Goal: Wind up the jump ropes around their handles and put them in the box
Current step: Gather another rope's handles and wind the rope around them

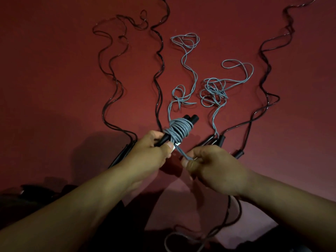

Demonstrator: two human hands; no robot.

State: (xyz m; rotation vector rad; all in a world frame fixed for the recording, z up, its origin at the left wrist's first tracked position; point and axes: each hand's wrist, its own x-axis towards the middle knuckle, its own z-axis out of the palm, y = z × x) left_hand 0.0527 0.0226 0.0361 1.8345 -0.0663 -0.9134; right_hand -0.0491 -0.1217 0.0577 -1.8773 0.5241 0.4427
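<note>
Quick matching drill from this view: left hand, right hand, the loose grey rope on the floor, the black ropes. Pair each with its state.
1. left hand
2. right hand
3. loose grey rope
4. black ropes

A. lie in long waves on the red floor
B. pinches the grey cord's free strand
C. grips the handles wrapped in grey coils
D. lies in a tangled heap

Pairs: 1-C, 2-B, 3-D, 4-A

No text can be read; a white tag (176,146) on the handles seems blank.
</note>
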